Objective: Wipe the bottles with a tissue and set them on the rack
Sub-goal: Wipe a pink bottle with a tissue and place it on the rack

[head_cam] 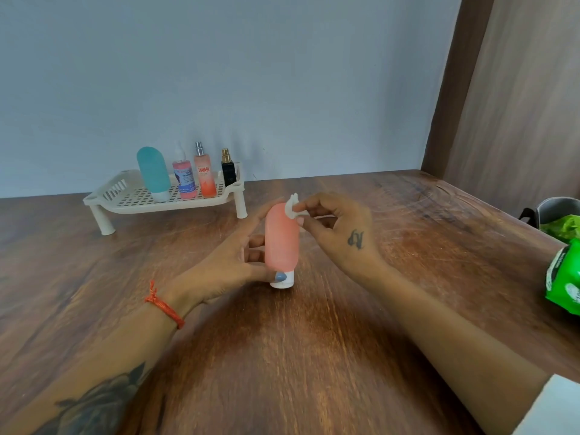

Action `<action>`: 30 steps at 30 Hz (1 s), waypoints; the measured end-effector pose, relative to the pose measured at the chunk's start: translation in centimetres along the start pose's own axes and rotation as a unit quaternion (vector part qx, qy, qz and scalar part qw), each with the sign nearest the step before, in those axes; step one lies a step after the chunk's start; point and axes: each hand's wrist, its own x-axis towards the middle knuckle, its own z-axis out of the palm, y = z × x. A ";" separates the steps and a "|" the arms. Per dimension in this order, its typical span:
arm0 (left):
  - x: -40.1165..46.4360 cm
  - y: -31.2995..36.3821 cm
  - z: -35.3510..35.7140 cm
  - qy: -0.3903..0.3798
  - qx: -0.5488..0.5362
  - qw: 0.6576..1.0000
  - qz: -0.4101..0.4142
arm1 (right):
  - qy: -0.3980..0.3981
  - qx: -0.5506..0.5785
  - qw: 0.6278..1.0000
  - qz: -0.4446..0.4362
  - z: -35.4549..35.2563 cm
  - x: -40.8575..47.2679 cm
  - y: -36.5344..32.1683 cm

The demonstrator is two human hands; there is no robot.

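A pink squeeze bottle (281, 238) stands cap-down on its white cap at the middle of the wooden table (282, 356). My left hand (232, 262) grips it from the left, thumb on the cap. My right hand (339, 233) pinches a small white tissue (293, 208) against the bottle's upper right side. A cream plastic rack (103, 196) stands at the back left. On it are a teal squeeze bottle (153, 172), a pink spray bottle (184, 177), an orange-pink spray bottle (204, 174) and a small black perfume bottle (228, 171).
At the right table edge lie a green tissue packet (563, 277) and a metal cup (555, 210) with green wrapping in it. A blue-grey wall runs behind the table and a brown panel stands to the right. A white object (552, 409) shows at the bottom right corner.
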 end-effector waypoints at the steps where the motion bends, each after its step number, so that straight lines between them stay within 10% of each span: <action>1: 0.0 -0.1 0.0 0.000 -0.001 1.000 0.001 | -0.007 0.011 1.000 0.010 -0.1 0.0 0.0; 10: 0.0 0.0 0.1 0.003 -0.013 1.000 -0.005 | -0.110 -0.013 0.992 0.065 -0.9 -0.5 -0.3; 14: -0.1 0.1 0.0 0.001 -0.012 1.000 -0.008 | 0.048 -0.043 0.996 -0.068 -0.3 -0.7 -0.4; 18: -0.1 0.2 0.1 0.004 -0.021 1.000 -0.007 | 0.002 -0.118 0.975 -0.190 0.5 -1.1 0.3; 30: 0.0 0.0 0.2 0.007 -0.037 0.999 -0.003 | -0.078 -0.107 0.978 -0.161 0.0 -1.2 0.2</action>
